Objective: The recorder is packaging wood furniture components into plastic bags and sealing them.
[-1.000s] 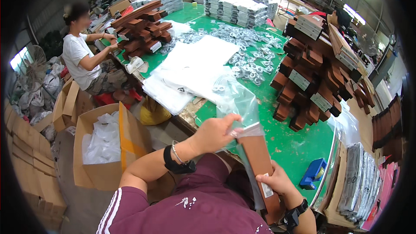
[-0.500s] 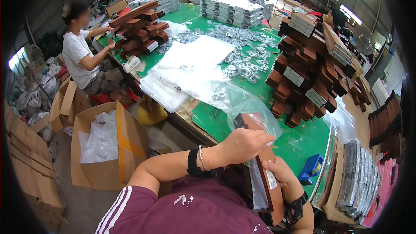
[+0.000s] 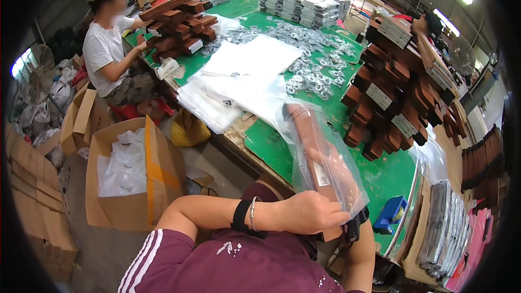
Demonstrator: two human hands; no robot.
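A long brown wooden piece [image 3: 300, 130] with a white label lies inside a clear plastic bag [image 3: 351, 187], tilted over the table's near edge. My right hand [image 3: 337, 169] reaches into the bag and grips the wooden piece, seen through the film. At the bag's mouth, near my right wrist, the fingers of my left hand [image 3: 312, 211] pinch the edge of the plastic. The lower end of the wood shows just below my left hand.
Flat clear bags [image 3: 252, 57] lie on the green table [image 3: 266, 149]. Stacked brown wooden pieces [image 3: 374, 76] rise at right, with a blue tape dispenser [image 3: 391, 214] nearer. Small wrapped parts [image 3: 315, 78] cover the middle. A co-worker [image 3: 106, 46] sits at left behind a carton [image 3: 122, 209].
The wooden piece has gone deeper into the bag, and my right hand has moved up inside with it. My left hand has drawn the bag's mouth down toward my right wrist.
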